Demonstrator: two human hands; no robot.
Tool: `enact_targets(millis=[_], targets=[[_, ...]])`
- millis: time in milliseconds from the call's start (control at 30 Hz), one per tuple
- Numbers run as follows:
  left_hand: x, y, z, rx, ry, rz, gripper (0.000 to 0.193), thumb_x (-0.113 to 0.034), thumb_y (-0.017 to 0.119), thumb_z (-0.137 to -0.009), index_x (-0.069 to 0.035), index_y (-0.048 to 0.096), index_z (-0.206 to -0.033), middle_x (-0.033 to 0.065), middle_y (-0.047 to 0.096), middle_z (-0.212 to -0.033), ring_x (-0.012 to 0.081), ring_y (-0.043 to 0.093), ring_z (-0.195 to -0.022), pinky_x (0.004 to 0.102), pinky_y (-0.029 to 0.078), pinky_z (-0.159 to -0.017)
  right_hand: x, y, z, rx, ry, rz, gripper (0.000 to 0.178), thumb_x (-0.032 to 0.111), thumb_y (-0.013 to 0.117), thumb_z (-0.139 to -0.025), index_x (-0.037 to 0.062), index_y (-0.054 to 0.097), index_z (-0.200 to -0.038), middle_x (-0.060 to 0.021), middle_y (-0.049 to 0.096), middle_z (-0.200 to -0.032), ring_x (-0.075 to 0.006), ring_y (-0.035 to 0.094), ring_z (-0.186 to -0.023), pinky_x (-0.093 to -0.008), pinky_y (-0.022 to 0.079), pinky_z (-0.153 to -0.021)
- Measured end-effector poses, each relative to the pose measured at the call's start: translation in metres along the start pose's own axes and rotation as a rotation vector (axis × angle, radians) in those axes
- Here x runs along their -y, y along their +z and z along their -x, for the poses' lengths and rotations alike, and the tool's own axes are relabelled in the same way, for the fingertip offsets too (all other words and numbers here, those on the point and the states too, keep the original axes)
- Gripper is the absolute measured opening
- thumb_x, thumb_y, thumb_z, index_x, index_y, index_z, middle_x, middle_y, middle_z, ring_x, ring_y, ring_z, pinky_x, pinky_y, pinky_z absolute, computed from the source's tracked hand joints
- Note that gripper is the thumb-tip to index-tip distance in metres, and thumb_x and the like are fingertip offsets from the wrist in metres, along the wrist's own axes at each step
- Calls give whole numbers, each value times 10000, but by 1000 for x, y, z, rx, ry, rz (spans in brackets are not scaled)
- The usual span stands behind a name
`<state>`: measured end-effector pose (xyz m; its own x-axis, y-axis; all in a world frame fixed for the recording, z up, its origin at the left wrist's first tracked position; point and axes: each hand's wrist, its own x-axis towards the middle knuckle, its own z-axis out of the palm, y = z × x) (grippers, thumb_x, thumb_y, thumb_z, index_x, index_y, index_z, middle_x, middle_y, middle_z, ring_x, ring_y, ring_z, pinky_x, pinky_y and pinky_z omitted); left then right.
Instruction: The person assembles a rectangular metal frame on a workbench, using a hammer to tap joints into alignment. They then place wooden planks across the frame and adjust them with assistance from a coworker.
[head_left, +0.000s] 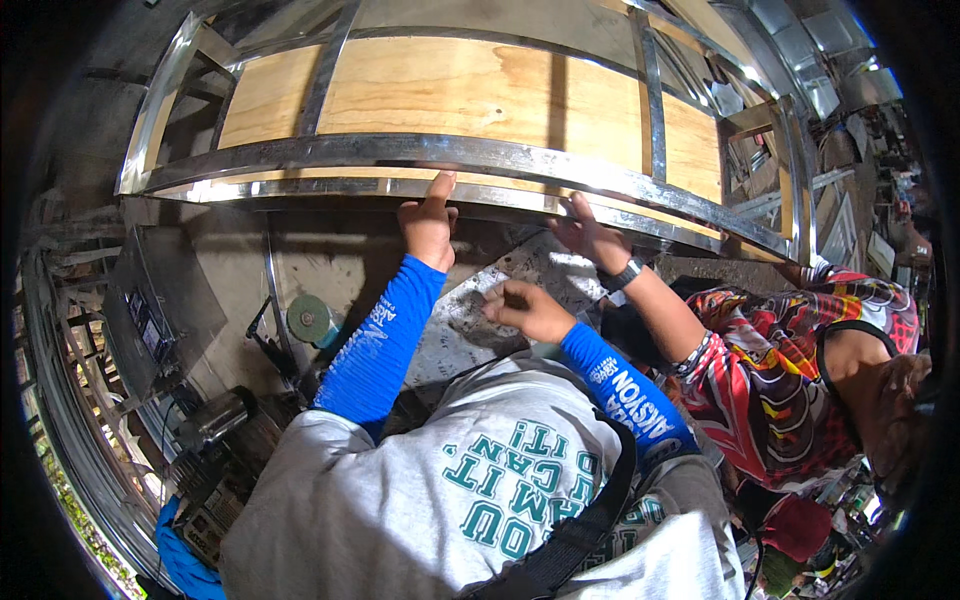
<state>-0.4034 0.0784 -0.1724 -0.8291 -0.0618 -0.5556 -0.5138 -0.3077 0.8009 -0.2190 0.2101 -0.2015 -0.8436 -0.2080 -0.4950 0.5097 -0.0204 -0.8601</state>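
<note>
A long metal frame [400, 152] of shiny square tubing, with a light plywood panel [470, 95] behind its bars, spans the upper part of the view. My left hand [430, 225] is at its lower rail, thumb against the metal and the other fingers partly hidden. Below the rail, apart from the frame, my right hand [530, 310] hangs with loosely curled fingers and nothing visible in it. Both my forearms wear blue sleeves. Between my right hand and the frame, a co-worker's hand [595, 240] with a dark wristwatch reaches to the same lower rail.
The co-worker [790, 370], in a colourful patterned shirt, leans in close on my right. Beneath the frame lies a stained pale sheet [470, 300]. A round greenish disc [309, 318] stands to the left, near a dark panel [150, 310]. Metal lengths line the far left.
</note>
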Motion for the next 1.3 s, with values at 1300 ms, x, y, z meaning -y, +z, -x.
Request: enact_targets(millis=[1300], targets=[[9, -3, -31, 44, 44, -95, 387, -496, 795, -832, -206, 564, -723, -53, 475, -599, 120, 440, -491, 335, 333, -457, 245, -111, 88, -436, -164, 1697, 502, 277, 505, -982, 194, 464, -1475, -75, 539, -1475, -268, 530, -1324, -397, 510, -1008]])
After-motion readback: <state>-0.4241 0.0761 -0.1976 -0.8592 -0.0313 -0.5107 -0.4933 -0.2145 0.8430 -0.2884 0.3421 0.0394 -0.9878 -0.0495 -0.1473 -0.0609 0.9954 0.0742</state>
